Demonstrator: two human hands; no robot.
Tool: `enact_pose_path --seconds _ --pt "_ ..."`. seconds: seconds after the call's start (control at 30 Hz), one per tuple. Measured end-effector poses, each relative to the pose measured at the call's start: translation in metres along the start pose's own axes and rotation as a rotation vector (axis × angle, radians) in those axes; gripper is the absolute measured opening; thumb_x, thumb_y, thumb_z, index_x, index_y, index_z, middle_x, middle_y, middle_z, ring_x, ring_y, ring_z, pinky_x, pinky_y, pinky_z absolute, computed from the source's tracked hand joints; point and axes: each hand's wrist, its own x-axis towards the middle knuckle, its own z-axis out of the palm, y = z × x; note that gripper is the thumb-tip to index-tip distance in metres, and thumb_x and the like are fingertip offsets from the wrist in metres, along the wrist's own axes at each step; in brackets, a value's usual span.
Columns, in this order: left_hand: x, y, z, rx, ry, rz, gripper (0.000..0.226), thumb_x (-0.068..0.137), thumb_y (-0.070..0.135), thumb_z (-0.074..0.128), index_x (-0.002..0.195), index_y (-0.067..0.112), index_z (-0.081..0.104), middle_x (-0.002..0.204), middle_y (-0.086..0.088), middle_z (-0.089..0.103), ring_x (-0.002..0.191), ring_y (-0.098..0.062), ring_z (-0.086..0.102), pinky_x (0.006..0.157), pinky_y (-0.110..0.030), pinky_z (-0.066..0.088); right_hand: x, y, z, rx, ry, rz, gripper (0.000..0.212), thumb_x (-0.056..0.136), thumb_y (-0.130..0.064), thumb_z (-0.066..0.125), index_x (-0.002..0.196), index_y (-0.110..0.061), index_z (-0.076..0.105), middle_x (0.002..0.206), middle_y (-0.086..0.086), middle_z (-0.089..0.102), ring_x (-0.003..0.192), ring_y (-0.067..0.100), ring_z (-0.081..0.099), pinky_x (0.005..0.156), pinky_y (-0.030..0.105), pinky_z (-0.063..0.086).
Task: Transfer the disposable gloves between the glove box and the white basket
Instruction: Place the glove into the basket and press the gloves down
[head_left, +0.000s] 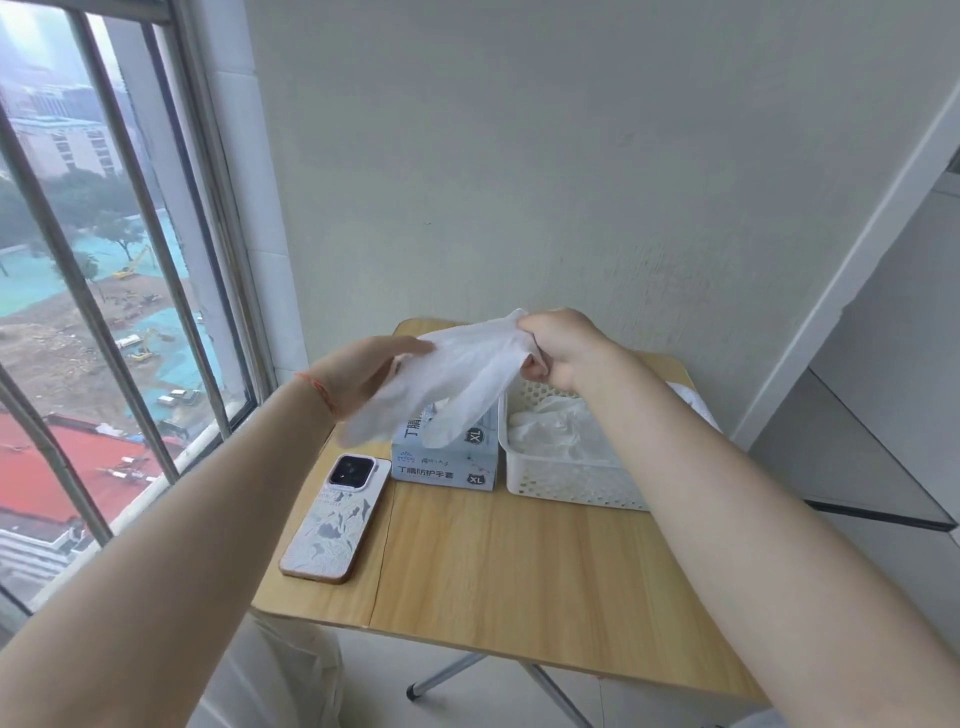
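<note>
A white disposable glove (460, 376) is stretched in the air above the glove box (447, 460), its fingers hanging down over the box top. My right hand (563, 345) grips the glove's cuff end with curled fingers. My left hand (371, 371) holds the glove's other side, thumb on top and fingers behind it. The pale blue glove box, marked XL, stands on the wooden table beside the white basket (571, 480). Several crumpled white gloves (558, 428) lie inside the basket.
A phone (337, 517) in a patterned case lies face down on the table's left part, in front of the box. The small wooden folding table (519, 571) stands against the wall, with a barred window at the left and a white shelf unit at the right.
</note>
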Motion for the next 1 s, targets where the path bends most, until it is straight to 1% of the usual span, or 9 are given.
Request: enact_pose_path --seconds 0.07,0.17,0.4,0.5,0.6,0.77,0.83,0.93,1.0 --pt "0.006 0.009 0.006 0.219 0.128 -0.002 0.027 0.089 0.032 0.066 0.106 0.011 0.068 0.090 -0.006 0.068 0.079 -0.022 0.063 0.069 -0.031 0.046 0.003 0.008 -0.007 -0.043 0.005 0.032 0.034 0.094 0.005 0.036 0.064 -0.010 0.043 0.047 0.006 0.043 0.028 0.012 0.035 0.033 0.011 0.021" --pt "0.026 0.019 0.027 0.489 0.093 0.030 0.017 0.084 0.031 0.070 0.089 0.015 0.068 0.087 -0.006 0.066 0.075 -0.021 0.063 0.072 -0.033 0.052 0.009 0.023 -0.029 -0.123 0.009 0.088 0.039 0.087 0.010 0.025 0.059 -0.014 0.036 0.034 0.000 0.034 0.029 0.011 0.028 0.033 0.013 0.016" --pt "0.075 0.030 0.091 0.879 -0.018 -0.038 0.055 0.067 0.054 0.068 0.112 0.023 0.071 0.109 0.000 0.072 0.101 -0.022 0.068 0.097 -0.042 0.051 0.014 0.049 -0.100 -0.173 0.111 0.216 0.038 0.088 0.008 0.028 0.059 -0.012 0.043 0.047 0.005 0.038 0.038 0.015 0.032 0.034 0.016 0.019" --pt "0.096 0.029 0.123 1.124 -0.059 -0.016 0.031 0.087 0.044 0.060 0.103 0.020 0.071 0.100 0.000 0.071 0.097 -0.021 0.066 0.092 -0.038 0.052 0.019 0.062 -0.129 -0.189 0.166 0.240 0.035 0.085 0.012 0.029 0.062 -0.008 0.045 0.058 0.008 0.042 0.047 0.018 0.032 0.042 0.021 0.019" --pt "0.119 0.022 0.147 1.253 -0.065 0.005 0.032 0.089 0.039 0.062 0.103 0.011 0.071 0.098 -0.004 0.067 0.088 -0.022 0.060 0.078 -0.030 0.047 0.024 0.072 -0.149 -0.361 0.231 0.243 0.028 0.085 0.012 0.034 0.068 -0.006 0.047 0.059 0.008 0.045 0.048 0.018 0.037 0.046 0.023 0.023" --pt "0.134 0.011 0.170 1.511 -0.005 0.014 0.050 0.083 0.048 0.068 0.112 0.007 0.069 0.099 -0.012 0.073 0.099 -0.026 0.066 0.085 -0.034 0.052 0.029 0.086 -0.169 -0.688 0.296 0.195 0.014 0.099 -0.009 0.041 0.109 -0.012 0.049 0.079 0.008 0.054 0.053 0.017 0.047 0.045 0.021 0.034" --pt "0.136 0.007 0.171 1.558 0.043 0.066 0.049 0.081 0.048 0.071 0.111 0.009 0.069 0.105 -0.011 0.071 0.100 -0.026 0.065 0.084 -0.034 0.051 0.031 0.092 -0.172 -0.813 0.333 0.122 0.026 0.100 -0.013 0.039 0.124 -0.006 0.046 0.100 0.011 0.058 0.063 0.019 0.051 0.048 0.025 0.035" --pt "0.136 0.003 0.166 1.614 0.134 0.173 0.039 0.081 0.039 0.072 0.113 0.019 0.065 0.112 -0.003 0.063 0.101 -0.025 0.060 0.080 -0.032 0.049 0.033 0.099 -0.169 -1.014 0.347 0.062 0.055 0.099 -0.008 0.036 0.151 -0.007 0.018 0.128 0.014 0.055 0.093 0.027 0.060 0.062 0.030 0.042" --pt "0.133 -0.001 0.166 1.659 0.187 0.333 0.033 0.086 0.034 0.066 0.116 0.023 0.061 0.114 -0.001 0.059 0.105 -0.024 0.057 0.078 -0.030 0.041 0.032 0.100 -0.167 -1.151 0.350 0.044 0.065 0.096 0.000 0.035 0.154 -0.008 0.006 0.137 0.014 0.051 0.105 0.028 0.059 0.067 0.032 0.042"
